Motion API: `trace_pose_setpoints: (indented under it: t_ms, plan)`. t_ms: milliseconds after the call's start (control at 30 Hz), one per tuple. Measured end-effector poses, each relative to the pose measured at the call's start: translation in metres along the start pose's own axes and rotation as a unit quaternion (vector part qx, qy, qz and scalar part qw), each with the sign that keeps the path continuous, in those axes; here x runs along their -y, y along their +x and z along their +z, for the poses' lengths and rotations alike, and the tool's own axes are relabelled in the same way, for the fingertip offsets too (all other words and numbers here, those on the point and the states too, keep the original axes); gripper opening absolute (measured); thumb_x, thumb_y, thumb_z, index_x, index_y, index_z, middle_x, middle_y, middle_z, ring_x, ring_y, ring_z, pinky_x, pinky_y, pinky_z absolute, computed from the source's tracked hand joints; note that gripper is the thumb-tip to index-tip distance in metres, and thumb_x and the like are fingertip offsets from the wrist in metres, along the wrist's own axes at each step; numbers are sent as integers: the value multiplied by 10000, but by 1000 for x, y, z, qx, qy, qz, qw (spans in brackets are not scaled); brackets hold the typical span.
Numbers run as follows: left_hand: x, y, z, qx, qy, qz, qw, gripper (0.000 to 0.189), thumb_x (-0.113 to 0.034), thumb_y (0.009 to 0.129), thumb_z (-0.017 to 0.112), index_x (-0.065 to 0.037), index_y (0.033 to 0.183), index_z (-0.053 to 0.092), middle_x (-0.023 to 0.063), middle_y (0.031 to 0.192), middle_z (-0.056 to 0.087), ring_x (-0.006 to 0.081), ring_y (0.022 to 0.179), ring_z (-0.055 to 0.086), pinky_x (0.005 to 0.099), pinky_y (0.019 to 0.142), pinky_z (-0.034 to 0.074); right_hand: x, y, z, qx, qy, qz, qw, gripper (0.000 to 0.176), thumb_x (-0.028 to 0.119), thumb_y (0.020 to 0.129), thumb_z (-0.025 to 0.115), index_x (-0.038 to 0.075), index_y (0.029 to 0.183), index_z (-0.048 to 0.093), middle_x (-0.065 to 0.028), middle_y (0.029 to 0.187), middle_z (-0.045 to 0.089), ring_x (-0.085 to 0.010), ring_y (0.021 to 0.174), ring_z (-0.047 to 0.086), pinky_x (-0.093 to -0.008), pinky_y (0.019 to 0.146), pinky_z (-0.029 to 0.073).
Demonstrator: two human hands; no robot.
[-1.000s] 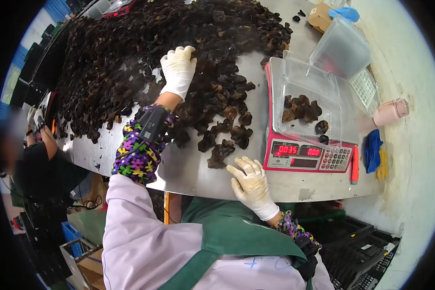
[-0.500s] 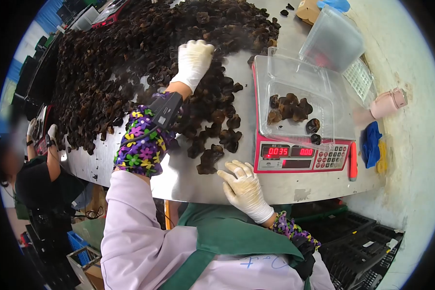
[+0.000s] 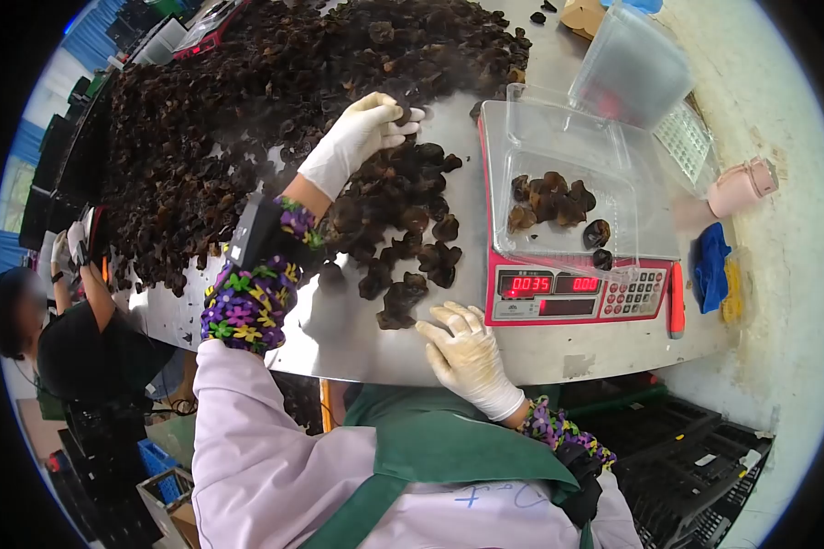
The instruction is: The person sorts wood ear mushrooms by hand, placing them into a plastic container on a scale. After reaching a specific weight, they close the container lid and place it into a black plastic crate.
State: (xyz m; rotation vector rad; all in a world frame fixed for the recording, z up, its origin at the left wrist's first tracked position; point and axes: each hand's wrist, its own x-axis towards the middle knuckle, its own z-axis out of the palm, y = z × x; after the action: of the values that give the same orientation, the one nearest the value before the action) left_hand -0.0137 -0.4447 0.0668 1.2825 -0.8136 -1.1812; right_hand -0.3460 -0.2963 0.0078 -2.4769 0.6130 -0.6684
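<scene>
White gloves cover both hands I am watching. My left hand (image 3: 362, 142) reaches toward 12 o'clock over the dark heap (image 3: 293, 82), wrist bent toward 1 o'clock, thumb and fingertips pinching a dark curled piece (image 3: 403, 114). My right hand (image 3: 470, 355) lies low at the near side of the steel table (image 3: 384, 355), palm down, its fingers loosely curved and slightly spread, pinching nothing I can see; a loose clump (image 3: 401, 302) sits just off its fingertips toward 10 o'clock. At its 2 o'clock, a clear tray (image 3: 558, 245) with several dark pieces (image 3: 554, 199) rests on the red scale (image 3: 572, 311).
</scene>
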Motion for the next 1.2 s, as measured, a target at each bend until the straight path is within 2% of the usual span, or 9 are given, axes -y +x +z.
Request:
trace_pose_setpoints:
  t_ms: [200,233,367,533,667,767,900,967,1200]
  plan:
    - [-4,-9,-24,65,-168,-91,980,358,-233,938,672,-106,1266,613,-2,968,665,150,788,607,293,704,482,0,-1,1,-2,-10,-6,1000,364,125,813,700,120,1175,666,-120,1254,556,-339,1235,499,-495,1053,401]
    - [-9,-13,-3,-76,43,-65,994,344,-259,924,693,-63,1207,675,-19,895,667,137,766,609,287,715,493,0,-1,1,-3,-10,-5,1000,366,121,810,701,120,1175,667,-120,1252,558,-337,1233,501,-494,1050,403]
    - [15,7,8,-33,522,182,833,223,-268,847,732,-99,990,760,102,943,678,250,881,673,343,825,526,1,0,-1,3,-20,-3,1000,317,169,845,688,112,1157,677,-106,1248,569,-307,1260,490,-473,1081,382]
    - [27,23,20,12,722,232,651,161,-283,798,734,-156,892,765,91,945,630,304,933,642,408,800,542,0,0,-1,-6,-5,-2,1000,364,114,808,707,125,1170,673,-117,1241,565,-330,1237,505,-491,1048,409]
    - [33,27,23,24,752,194,630,114,-264,784,726,-161,819,758,88,928,623,305,949,627,413,804,541,-2,-1,1,-7,5,-2,1000,362,119,812,704,127,1173,675,-119,1242,567,-328,1240,505,-490,1056,407]
    - [41,29,20,-39,691,224,686,103,-228,779,730,-136,808,765,95,931,651,290,957,630,391,839,534,-2,0,-1,-8,5,-5,1000,362,122,812,705,129,1173,675,-118,1248,567,-327,1241,505,-490,1058,408]
    - [15,15,14,-3,197,124,972,111,-158,917,688,-74,963,746,-10,906,692,108,830,618,274,789,485,-1,-1,-2,-4,7,-5,1000,360,124,810,704,129,1169,678,-115,1248,570,-326,1243,505,-489,1056,411]
    - [3,-3,3,-53,141,-7,989,78,-150,937,675,-100,979,717,-21,874,673,78,802,596,255,711,449,-1,-1,-2,-3,2,-4,1000,355,123,809,702,124,1164,684,-119,1241,574,-330,1241,506,-490,1051,414]
    - [-7,-174,-52,-155,158,66,973,70,-172,945,655,-106,959,675,-65,835,620,28,764,546,212,691,415,-2,-2,0,14,-5,7,1000,341,165,837,686,133,1177,678,-110,1264,572,-317,1265,498,-488,1081,380]
